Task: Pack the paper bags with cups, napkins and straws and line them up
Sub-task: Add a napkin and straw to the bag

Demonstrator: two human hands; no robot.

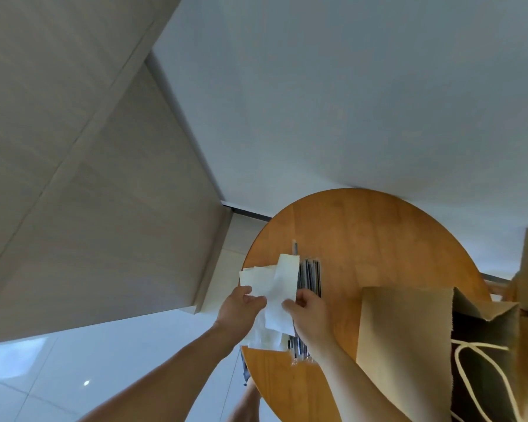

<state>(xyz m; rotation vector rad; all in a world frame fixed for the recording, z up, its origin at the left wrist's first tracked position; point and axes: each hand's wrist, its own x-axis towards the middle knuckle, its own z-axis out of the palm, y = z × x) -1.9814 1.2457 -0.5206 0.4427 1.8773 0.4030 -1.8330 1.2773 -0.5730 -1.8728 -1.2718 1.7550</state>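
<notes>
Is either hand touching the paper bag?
No: the left hand and right hand both hold white napkins, apart from the paper bag.

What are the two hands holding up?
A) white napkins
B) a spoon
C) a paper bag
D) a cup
A: the left hand and the right hand both pinch white napkins, held above the straws that lie on the table.

white napkins (pixel 275 287), brown bag (pixel 409 330) (orange-brown table (pixel 363 226))
</notes>
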